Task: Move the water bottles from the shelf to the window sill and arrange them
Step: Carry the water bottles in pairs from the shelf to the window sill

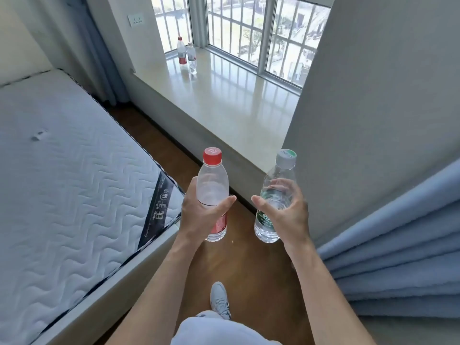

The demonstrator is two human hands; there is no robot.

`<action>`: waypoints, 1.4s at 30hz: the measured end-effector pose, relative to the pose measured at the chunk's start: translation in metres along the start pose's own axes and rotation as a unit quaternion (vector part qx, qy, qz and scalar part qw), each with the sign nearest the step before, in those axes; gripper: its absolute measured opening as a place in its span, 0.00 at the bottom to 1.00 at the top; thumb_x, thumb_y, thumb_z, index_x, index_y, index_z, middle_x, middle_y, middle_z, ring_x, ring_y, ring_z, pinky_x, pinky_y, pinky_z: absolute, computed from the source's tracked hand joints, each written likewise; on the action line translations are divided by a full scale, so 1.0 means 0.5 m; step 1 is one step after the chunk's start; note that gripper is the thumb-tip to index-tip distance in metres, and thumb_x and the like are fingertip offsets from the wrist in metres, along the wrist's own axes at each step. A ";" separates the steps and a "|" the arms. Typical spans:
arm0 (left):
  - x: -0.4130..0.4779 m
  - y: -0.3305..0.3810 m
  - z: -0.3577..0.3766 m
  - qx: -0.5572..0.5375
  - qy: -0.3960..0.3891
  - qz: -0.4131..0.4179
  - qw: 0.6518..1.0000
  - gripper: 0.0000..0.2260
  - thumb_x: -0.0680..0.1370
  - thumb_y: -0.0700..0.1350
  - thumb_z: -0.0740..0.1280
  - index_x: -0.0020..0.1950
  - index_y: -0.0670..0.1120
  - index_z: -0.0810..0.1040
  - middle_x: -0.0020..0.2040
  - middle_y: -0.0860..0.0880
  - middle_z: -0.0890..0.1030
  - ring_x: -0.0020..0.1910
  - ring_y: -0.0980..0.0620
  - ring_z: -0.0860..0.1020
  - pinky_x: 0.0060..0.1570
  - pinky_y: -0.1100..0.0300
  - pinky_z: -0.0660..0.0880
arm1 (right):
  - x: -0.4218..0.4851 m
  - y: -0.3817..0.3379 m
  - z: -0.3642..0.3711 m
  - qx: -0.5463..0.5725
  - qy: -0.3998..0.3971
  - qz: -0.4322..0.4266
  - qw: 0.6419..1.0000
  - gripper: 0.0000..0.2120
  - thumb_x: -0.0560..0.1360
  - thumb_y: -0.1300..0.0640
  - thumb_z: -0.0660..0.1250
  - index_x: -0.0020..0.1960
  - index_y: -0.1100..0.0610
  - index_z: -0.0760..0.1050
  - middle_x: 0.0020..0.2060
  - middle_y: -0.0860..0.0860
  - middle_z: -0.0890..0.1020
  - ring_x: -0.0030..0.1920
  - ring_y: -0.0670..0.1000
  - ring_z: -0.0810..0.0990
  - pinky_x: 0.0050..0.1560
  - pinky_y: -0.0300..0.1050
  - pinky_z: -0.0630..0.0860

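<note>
Step in hand: the carry, by my judgement; two bottles are held above the floor (239,265) and not yet at the window sill (224,100).
Left hand: the left hand (199,212) is wrapped round the middle of the red-capped bottle (212,180), thumb across the front, and holds it upright.
Right hand: the right hand (286,212) is curled round the green-labelled bottle (280,175), fingers showing through the clear plastic; the bottle leans slightly.
Position of held bottles: side by side and apart from each other, in front of the person, short of the sill's near edge.
Bottles already placed: a red-labelled sill bottle (182,52) and a clear sill bottle (192,59) stand upright, just beside each other, in the far left corner of the sill by the window (249,28).
Shelf: not in view, so how many bottles wait there cannot be told.
Next move calls for: stepping up to the sill, lowering each held bottle base-first beside the standing pair, and letting go only once it stands steady. The polished sill looks slick, so a tilted set-down could tip a bottle.
Count, bottles: four in view, two in hands and two on the sill.
Count, red caps: two, one held and one on the sill.
Count, hands: two, both occupied.
Surroundings: one mattress (62,170) on the left, one blue curtain (398,245) on the right, one grey shoe (220,300) on the floor below.
</note>
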State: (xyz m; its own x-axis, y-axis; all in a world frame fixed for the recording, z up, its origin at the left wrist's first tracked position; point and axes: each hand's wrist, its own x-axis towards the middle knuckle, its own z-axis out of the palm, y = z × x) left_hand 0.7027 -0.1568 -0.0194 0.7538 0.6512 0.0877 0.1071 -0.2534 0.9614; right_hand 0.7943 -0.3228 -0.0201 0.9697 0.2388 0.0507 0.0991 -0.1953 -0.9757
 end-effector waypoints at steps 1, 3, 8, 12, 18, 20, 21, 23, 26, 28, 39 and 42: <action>0.038 -0.003 -0.006 0.002 0.001 0.002 1.000 0.27 0.62 0.64 0.75 0.57 0.63 0.71 0.51 0.57 0.79 0.52 0.60 0.79 0.47 0.64 0.76 | 0.032 -0.005 0.023 0.000 -0.002 0.001 1.000 0.29 0.59 0.42 0.81 0.55 0.48 0.76 0.49 0.46 0.84 0.50 0.48 0.85 0.53 0.53 0.82; 0.111 -0.006 -0.019 0.007 0.008 0.007 1.000 0.27 0.62 0.65 0.74 0.56 0.66 0.69 0.52 0.58 0.78 0.52 0.61 0.78 0.46 0.68 0.74 | 0.093 -0.016 0.067 0.004 -0.001 0.007 1.000 0.30 0.57 0.41 0.81 0.55 0.48 0.76 0.49 0.47 0.85 0.50 0.48 0.85 0.53 0.53 0.83; 0.256 -0.016 -0.051 0.013 0.024 0.004 1.000 0.30 0.64 0.62 0.77 0.62 0.59 0.70 0.55 0.55 0.78 0.56 0.56 0.77 0.50 0.65 0.75 | 0.212 -0.042 0.154 0.002 -0.015 -0.003 1.000 0.27 0.59 0.46 0.83 0.54 0.47 0.76 0.48 0.46 0.84 0.49 0.47 0.85 0.53 0.50 0.82; 0.331 -0.027 -0.067 0.027 0.042 0.002 0.999 0.28 0.67 0.53 0.78 0.62 0.57 0.69 0.53 0.56 0.77 0.54 0.59 0.77 0.46 0.72 0.71 | 0.281 -0.048 0.207 0.009 -0.032 -0.001 0.999 0.26 0.61 0.49 0.84 0.54 0.47 0.76 0.49 0.47 0.84 0.48 0.47 0.85 0.52 0.51 0.83; 0.431 -0.060 -0.076 0.029 0.070 -0.017 0.997 0.26 0.67 0.54 0.79 0.57 0.63 0.68 0.52 0.60 0.76 0.54 0.61 0.76 0.44 0.74 0.72 | 0.387 -0.042 0.283 0.003 -0.082 0.005 0.997 0.28 0.58 0.42 0.82 0.53 0.43 0.75 0.49 0.46 0.84 0.50 0.46 0.85 0.55 0.52 0.82; 0.476 -0.073 -0.073 0.037 0.078 -0.022 0.996 0.26 0.66 0.56 0.78 0.58 0.63 0.68 0.53 0.60 0.76 0.54 0.58 0.77 0.46 0.72 0.70 | 0.429 -0.039 0.307 0.001 -0.096 0.001 0.995 0.26 0.61 0.46 0.83 0.54 0.44 0.74 0.49 0.45 0.84 0.49 0.44 0.84 0.54 0.51 0.82; 0.500 -0.079 -0.071 0.042 0.082 -0.025 0.995 0.26 0.67 0.56 0.78 0.58 0.63 0.68 0.53 0.61 0.75 0.54 0.59 0.76 0.46 0.73 0.70 | 0.454 -0.038 0.319 0.000 -0.103 -0.001 0.995 0.25 0.62 0.48 0.83 0.53 0.44 0.74 0.49 0.44 0.84 0.49 0.44 0.84 0.54 0.50 0.82; 0.549 -0.085 -0.065 0.051 0.090 -0.027 0.994 0.27 0.67 0.55 0.78 0.59 0.63 0.67 0.53 0.62 0.75 0.55 0.60 0.76 0.46 0.73 0.70 | 0.508 -0.037 0.345 0.000 -0.115 -0.005 0.993 0.25 0.62 0.47 0.83 0.52 0.42 0.74 0.49 0.44 0.84 0.50 0.45 0.84 0.55 0.52 0.81; 0.638 -0.086 -0.053 0.056 0.108 -0.038 0.992 0.31 0.65 0.58 0.76 0.65 0.57 0.68 0.57 0.56 0.76 0.56 0.56 0.76 0.48 0.72 0.70 | 0.606 -0.043 0.387 -0.002 -0.138 -0.011 0.990 0.26 0.59 0.40 0.80 0.51 0.42 0.73 0.48 0.44 0.84 0.50 0.47 0.84 0.55 0.55 0.82; 0.708 -0.081 -0.043 0.056 0.132 -0.042 0.989 0.32 0.65 0.58 0.77 0.65 0.57 0.68 0.57 0.56 0.75 0.55 0.58 0.76 0.49 0.73 0.69 | 0.684 -0.052 0.413 0.003 -0.157 -0.017 0.987 0.27 0.58 0.39 0.80 0.52 0.43 0.73 0.49 0.46 0.84 0.50 0.49 0.84 0.55 0.55 0.82; 0.997 -0.081 -0.020 0.063 0.235 -0.082 0.966 0.32 0.64 0.61 0.74 0.64 0.59 0.68 0.58 0.60 0.74 0.56 0.60 0.74 0.50 0.71 0.67 | 1.018 -0.086 0.575 0.019 -0.257 -0.040 0.965 0.25 0.59 0.43 0.81 0.50 0.44 0.74 0.45 0.44 0.83 0.46 0.48 0.84 0.51 0.56 0.82; 1.035 -0.080 -0.033 0.072 0.261 -0.095 0.958 0.30 0.65 0.60 0.75 0.62 0.62 0.66 0.55 0.66 0.72 0.54 0.63 0.73 0.48 0.74 0.65 | 1.055 -0.086 0.620 0.015 -0.286 -0.033 0.957 0.26 0.58 0.41 0.80 0.50 0.46 0.74 0.43 0.45 0.83 0.45 0.49 0.84 0.51 0.59 0.82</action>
State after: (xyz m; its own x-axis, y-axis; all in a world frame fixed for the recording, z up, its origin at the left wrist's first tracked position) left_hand 1.0777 0.2023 -0.0082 0.2893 0.9548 0.0688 0.3263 -0.1659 0.9306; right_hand 1.2325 0.1062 -0.0175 0.6793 0.7338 -0.0043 0.1407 -0.1360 -0.9807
